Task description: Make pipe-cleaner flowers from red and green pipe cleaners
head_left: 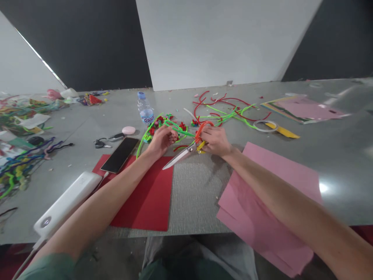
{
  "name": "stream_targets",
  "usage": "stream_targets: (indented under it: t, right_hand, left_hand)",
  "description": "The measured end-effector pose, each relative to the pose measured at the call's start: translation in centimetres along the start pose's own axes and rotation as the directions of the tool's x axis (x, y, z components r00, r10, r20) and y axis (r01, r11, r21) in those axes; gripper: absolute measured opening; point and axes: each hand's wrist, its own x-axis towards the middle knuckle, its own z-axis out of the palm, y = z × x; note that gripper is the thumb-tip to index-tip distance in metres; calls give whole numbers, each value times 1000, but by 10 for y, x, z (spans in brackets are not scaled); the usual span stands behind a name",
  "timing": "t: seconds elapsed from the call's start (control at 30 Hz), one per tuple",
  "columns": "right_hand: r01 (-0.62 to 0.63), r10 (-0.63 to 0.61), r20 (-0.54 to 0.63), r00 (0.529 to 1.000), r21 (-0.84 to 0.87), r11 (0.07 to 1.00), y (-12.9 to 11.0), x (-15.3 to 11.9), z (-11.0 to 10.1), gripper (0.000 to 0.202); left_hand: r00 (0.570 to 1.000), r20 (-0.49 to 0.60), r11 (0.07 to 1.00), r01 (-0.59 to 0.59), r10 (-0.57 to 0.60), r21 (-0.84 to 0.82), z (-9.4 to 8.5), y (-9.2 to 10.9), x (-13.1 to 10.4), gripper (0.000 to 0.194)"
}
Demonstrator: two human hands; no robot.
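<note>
My right hand is wrapped round the orange and yellow handles of a pair of scissors, whose blades point down to the left over the table. My left hand has its fingers curled and pinched at a bright green pipe cleaner. The bent green strand stretches from those fingers towards the scissors' handles and my right hand. Just behind my left hand lies a cluster of small red, green and blue pipe cleaner pieces. The fingertips of my right hand are partly hidden by the handles.
A water bottle stands behind the cluster. Red and green pipe cleaners, a tape roll and a yellow cutter lie right. Near me are a phone, power bank, red sheet and pink sheets.
</note>
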Motion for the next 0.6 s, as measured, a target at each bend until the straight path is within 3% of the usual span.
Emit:
stream_targets:
  t: [0.2,0.37,0.47,0.6]
  right_hand:
    - [33,-33,10,999,4,999,-1,1,1,22]
    - [26,-28,91,995,15,1000,-2,2,2,31]
    - [-6,2,158,987,24,1000,-4,3,2,34]
    - [-120,104,214,971,61,991,-7,4,2,30]
  left_hand:
    - [979,181,993,80,-95,87,0,-4,-5,22]
    - [967,247,989,19,-55,147,-1,-9,-4,37]
    - [983,177,970,-90,50,225,1,-12,-4,42]
    - [978,-44,913,-174,204,370,4,-11,-3,40]
